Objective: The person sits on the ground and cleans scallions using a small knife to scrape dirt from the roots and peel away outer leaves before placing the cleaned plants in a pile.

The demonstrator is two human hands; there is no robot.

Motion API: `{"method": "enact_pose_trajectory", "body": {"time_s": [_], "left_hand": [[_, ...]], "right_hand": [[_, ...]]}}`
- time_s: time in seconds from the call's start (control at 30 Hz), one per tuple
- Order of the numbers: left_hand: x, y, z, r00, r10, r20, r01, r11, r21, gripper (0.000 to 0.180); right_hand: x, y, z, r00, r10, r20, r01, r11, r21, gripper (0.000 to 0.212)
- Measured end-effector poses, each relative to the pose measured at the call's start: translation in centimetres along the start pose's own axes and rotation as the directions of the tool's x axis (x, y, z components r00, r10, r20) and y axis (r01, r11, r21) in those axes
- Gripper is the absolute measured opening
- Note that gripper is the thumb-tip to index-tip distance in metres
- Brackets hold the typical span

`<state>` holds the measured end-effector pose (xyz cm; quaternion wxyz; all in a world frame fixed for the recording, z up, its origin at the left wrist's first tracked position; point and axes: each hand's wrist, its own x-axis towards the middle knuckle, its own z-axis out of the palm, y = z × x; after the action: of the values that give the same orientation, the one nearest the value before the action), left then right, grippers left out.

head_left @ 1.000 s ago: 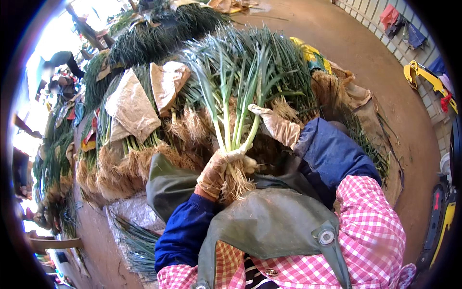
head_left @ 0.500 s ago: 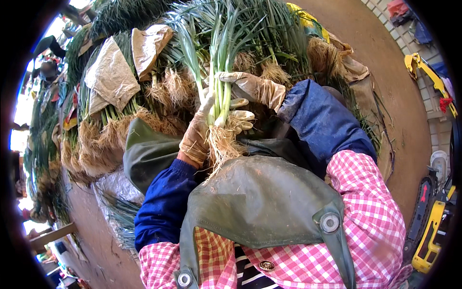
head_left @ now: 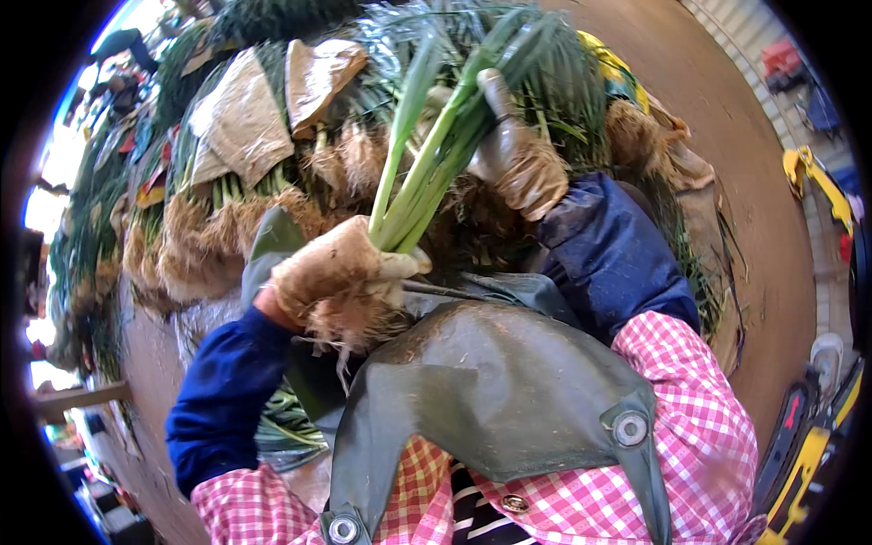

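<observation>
My left hand (head_left: 341, 272), in a dirty tan glove, grips the pale base of a bunch of green onions (head_left: 436, 154) just above its tangled brown roots (head_left: 350, 322). The stalks rise up and to the right. My right hand (head_left: 518, 159), also gloved, is closed around the green leaves higher up the same bunch. Both arms wear blue sleeve covers over a pink checked shirt. A grey-green apron bib (head_left: 490, 391) hangs just below my hands.
A big heap of bundled green onions (head_left: 227, 236) with roots facing me fills the left and top, with brown paper sheets (head_left: 241, 118) lying on it. Bare brown ground (head_left: 754, 209) runs along the right. Yellow equipment (head_left: 813, 177) stands at the far right.
Both hands have lifted the bunch up and closer to me. My right hand has slid higher along the leaves, while the left keeps its grip at the roots.
</observation>
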<state>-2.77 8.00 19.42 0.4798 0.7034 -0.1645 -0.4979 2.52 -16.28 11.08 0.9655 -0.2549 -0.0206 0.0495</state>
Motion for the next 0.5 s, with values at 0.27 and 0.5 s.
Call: {"method": "enact_pose_trajectory", "body": {"time_s": [0.27, 0.5], "left_hand": [[-15.5, -2.2, -6.5, 0.817, 0.296, -0.495, 0.387, 0.356, 0.851, 0.026], [-31.2, -20.5, -6.4, 0.253, 0.649, -0.717, 0.46, 0.572, 0.68, 0.034]], "right_hand": [[6.5, -2.6, 2.1, 0.905, 0.039, 0.423, -0.064, 0.997, 0.045, 0.05], [8.9, 1.9, 11.1, 0.868, 0.132, 0.479, -0.105, 0.991, -0.084, 0.041]]}}
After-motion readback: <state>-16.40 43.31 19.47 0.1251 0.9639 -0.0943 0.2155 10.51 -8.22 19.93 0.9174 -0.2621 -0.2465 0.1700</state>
